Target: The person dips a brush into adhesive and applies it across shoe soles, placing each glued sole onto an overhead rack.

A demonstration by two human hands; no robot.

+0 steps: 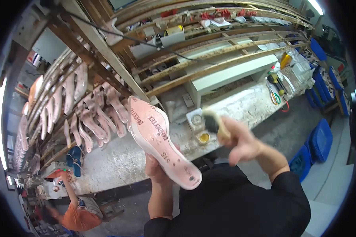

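Observation:
A long pink insole (pixel 157 136) with dark printing and a shiny, wet-looking face is held up in front of me. My left hand (pixel 156 170) is closed on it from beneath and behind, and most of the fingers are hidden by it. To the right, my right hand (pixel 241 140) grips a brush (pixel 213 122) with dark bristles and a pale handle, somewhat smeared by motion. The brush is apart from the insole. Below the brush, a small pot of yellow liquid (pixel 203 137) sits on the worn bench (pixel 118 160), beside a pale round container (pixel 196 119).
Many pink insoles (pixel 93 122) lean on slatted racks at left. Blue sandals (pixel 74 160) lie near the bench's left part. A person in orange (pixel 81 217) works at lower left. Scissors (pixel 274 96) and a white shelf (pixel 235 77) are at right, blue chairs (pixel 318 140) beyond.

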